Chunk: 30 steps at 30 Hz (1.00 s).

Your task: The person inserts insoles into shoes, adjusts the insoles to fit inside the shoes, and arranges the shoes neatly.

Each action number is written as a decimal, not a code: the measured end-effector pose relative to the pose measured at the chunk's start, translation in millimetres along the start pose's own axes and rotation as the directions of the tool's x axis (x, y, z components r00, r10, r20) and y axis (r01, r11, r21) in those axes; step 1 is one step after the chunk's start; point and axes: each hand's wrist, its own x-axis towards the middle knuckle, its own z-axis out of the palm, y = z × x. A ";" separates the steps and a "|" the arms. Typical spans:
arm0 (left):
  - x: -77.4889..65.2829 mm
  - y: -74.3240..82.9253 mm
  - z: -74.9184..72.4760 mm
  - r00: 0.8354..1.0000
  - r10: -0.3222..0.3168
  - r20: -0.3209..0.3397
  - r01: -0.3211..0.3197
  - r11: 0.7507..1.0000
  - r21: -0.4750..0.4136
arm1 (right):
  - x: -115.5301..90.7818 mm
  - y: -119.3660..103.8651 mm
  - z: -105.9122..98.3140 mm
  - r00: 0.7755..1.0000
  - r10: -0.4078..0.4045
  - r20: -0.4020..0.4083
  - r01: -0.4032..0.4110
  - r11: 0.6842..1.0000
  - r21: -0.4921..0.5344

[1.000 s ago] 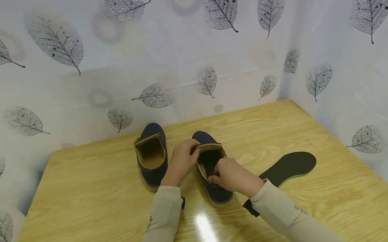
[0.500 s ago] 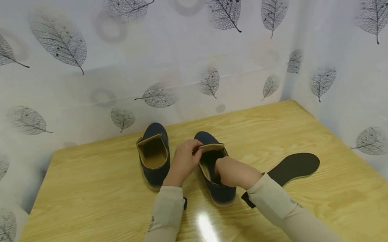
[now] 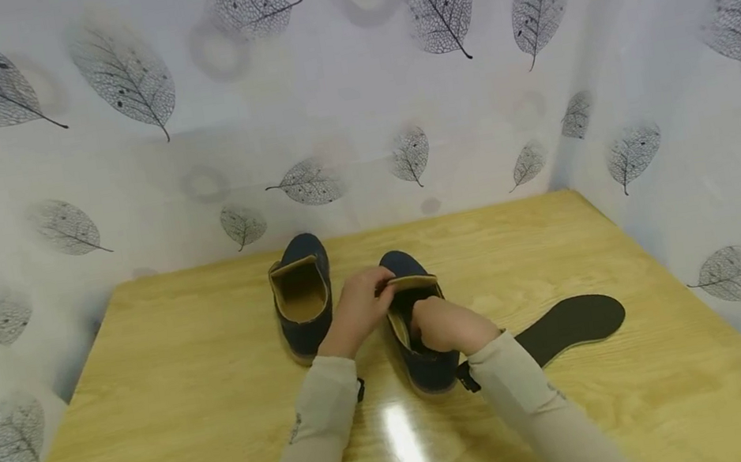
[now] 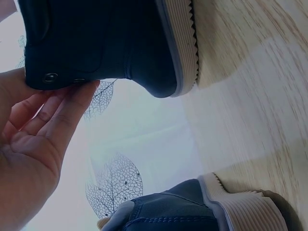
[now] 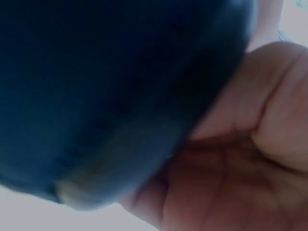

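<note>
A navy shoe [image 3: 432,373] with a tan lining stands on the table, toe pointing away. My left hand [image 3: 359,306] holds the edge of its raised tongue [image 3: 412,282] between thumb and fingers. In the left wrist view those fingers [image 4: 72,113] lie against the shoe's upper [image 4: 96,43] near the metal eyelets. My right hand [image 3: 452,324] reaches down into the shoe's opening, which looks dark inside. Its fingertips are hidden there. In the right wrist view the blurred heel [image 5: 96,91] covers much of the picture, with the palm [image 5: 226,183] beside it.
A matching navy shoe [image 3: 305,250] stands to the left, its tan inside showing. A black insole [image 3: 576,320] lies flat on the wooden table [image 3: 171,388] at the right, partly behind the right forearm. A leaf-printed curtain [image 3: 324,110] hangs behind the table.
My right hand has pushed deeper into the shoe, and its fingertips have gone out of sight. My left hand keeps its hold on the tongue. The head view has shifted slightly.
</note>
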 end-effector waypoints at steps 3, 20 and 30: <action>-3.4 1.8 7.0 1.000 -0.005 0.029 0.005 1.000 -0.021 | -11.1 14.8 -8.7 0.997 -0.044 -0.064 0.049 0.996 0.073; -11.7 2.6 4.4 0.998 -0.052 0.043 0.056 0.994 -0.098 | 8.4 67.8 3.6 0.834 -0.186 -0.519 0.303 0.941 0.151; -2.5 11.7 -14.3 0.999 0.023 0.040 -0.022 0.999 -0.028 | 12.2 60.5 -9.2 0.789 -0.215 -0.576 0.295 0.954 0.048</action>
